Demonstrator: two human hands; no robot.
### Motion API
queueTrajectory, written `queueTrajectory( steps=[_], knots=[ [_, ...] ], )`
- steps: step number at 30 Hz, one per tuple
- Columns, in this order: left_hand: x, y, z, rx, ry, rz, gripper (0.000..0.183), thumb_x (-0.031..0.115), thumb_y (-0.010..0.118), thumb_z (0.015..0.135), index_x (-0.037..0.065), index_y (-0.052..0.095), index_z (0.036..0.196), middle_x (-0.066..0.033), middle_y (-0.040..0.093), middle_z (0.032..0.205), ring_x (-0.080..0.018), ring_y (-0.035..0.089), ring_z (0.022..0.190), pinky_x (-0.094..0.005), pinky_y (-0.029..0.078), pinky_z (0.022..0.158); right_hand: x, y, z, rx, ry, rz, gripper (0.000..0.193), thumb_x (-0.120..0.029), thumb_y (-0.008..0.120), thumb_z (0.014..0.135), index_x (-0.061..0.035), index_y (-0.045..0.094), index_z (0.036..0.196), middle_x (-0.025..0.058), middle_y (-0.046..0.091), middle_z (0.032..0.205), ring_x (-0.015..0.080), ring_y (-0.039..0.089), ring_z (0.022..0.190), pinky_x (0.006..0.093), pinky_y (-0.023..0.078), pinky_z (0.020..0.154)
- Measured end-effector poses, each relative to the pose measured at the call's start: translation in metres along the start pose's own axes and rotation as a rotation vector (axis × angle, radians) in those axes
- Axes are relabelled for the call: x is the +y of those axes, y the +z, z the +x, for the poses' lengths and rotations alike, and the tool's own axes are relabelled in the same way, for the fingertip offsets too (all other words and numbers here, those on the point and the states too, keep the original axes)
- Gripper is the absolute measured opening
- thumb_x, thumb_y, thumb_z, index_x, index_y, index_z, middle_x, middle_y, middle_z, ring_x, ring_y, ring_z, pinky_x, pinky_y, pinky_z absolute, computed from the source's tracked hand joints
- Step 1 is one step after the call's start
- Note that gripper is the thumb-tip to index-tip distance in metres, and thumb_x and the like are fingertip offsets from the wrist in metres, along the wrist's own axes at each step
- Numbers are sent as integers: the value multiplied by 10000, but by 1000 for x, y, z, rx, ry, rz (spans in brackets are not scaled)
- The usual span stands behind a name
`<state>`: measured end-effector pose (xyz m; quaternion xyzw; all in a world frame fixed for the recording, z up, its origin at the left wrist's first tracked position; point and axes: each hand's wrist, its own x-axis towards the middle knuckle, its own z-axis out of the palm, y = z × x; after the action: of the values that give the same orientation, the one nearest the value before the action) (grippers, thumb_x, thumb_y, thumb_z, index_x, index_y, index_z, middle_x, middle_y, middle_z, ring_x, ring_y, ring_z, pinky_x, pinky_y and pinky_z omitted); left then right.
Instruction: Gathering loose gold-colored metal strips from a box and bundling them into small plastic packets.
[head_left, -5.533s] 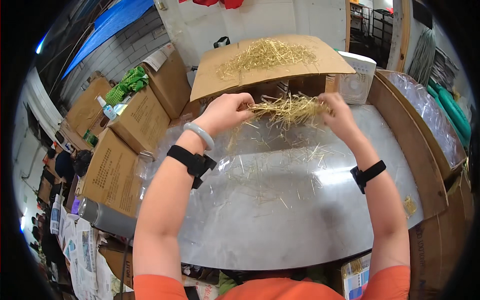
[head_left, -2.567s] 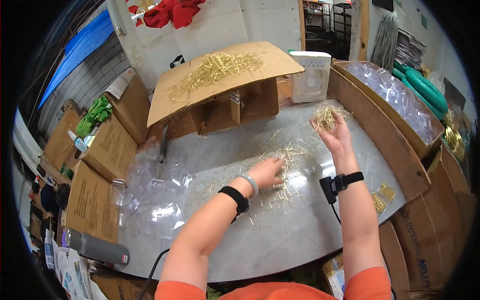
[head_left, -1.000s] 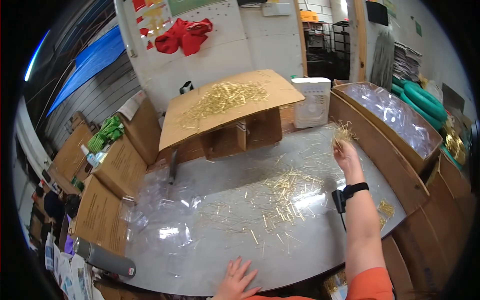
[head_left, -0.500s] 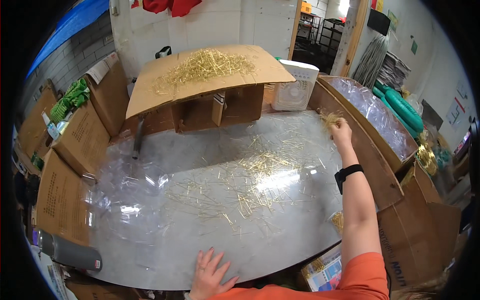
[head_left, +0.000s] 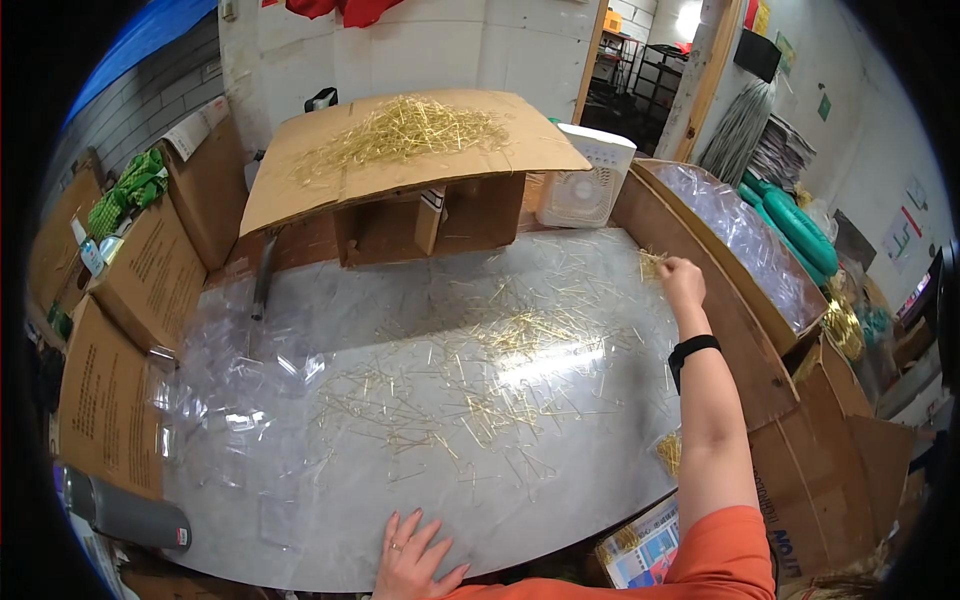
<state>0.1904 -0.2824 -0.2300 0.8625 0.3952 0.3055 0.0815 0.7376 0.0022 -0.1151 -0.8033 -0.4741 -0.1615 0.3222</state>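
My right hand (head_left: 683, 282) reaches to the far right of the grey table (head_left: 590, 480), its fingers closed on a small bunch of thin gold wire pins (head_left: 650, 264). The arm is stretched out, with a black band at the wrist. At the front edge my left hand (head_left: 413, 560) lies flat on the tabletop, fingers spread, holding nothing. Between the hands many loose gold wire pins (head_left: 520, 335) are scattered, thickest around the middle. Clear plastic pieces (head_left: 235, 400) lie in a heap on the left part of the table.
A cardboard shelf (head_left: 270, 190) at the back carries a pile of gold pins (head_left: 425, 130). Beside it stands a white fan (head_left: 590, 180). A box of clear plastic (head_left: 735, 225) runs along the right edge. A grey bottle (head_left: 135, 515) lies front left, near cardboard boxes (head_left: 110, 400).
The bunch at my right hand looks smaller and lower, close to the tabletop. The view has shifted slightly. My left hand stays flat at the front edge.
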Motion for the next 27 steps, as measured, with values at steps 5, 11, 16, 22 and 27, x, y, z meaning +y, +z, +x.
queueTrajectory(
  steps=[5, 11, 16, 22, 27],
  knots=[
    [1, -3, 1, -4, -20, -33, 401, 324, 873, 684, 58, 725, 945, -137, 641, 1173, -402, 545, 1216, -637, 361, 1076, 7, 3, 5, 103, 41, 82, 241, -315, 653, 889, -122, 760, 987, 113, 685, 1065, 324, 671, 965, 421, 528, 847],
    [3, 1, 11, -4, 10, -99, 401, 309, 881, 673, 54, 722, 939, -139, 643, 1159, -398, 558, 1190, -629, 381, 1059, 96, 22, 36, -148, 568, 1274, 455, -504, 532, 983, -109, 681, 1154, 27, 670, 1121, 239, 628, 1019, 402, 478, 885],
    [1, -3, 4, 3, -40, -73, 395, 300, 884, 661, 52, 727, 926, -136, 654, 1158, -384, 574, 1177, -610, 401, 1051, -11, 1, -8, -251, 1032, 1908, 733, -705, 326, 975, -84, 551, 1293, 124, 550, 1345, 337, 511, 1211, 575, 419, 987],
    [1, -2, 7, 9, -43, -115, 367, 280, 878, 662, 53, 734, 913, -128, 673, 1138, -374, 603, 1144, -592, 417, 1046, 15, 47, 7, -280, 897, 1801, 410, -311, 534, 1024, -2, 516, 1293, 183, 604, 1238, 350, 622, 1074, 521, 550, 928],
    [2, -6, 6, 21, -59, -99, 351, 259, 874, 663, 54, 733, 911, -127, 677, 1134, -365, 609, 1144, -586, 426, 1041, -4, 30, -10, -152, 555, 1195, 341, -203, 556, 1004, -52, 586, 1308, 132, 646, 1166, 270, 703, 779, 409, 631, 593]
  ],
)
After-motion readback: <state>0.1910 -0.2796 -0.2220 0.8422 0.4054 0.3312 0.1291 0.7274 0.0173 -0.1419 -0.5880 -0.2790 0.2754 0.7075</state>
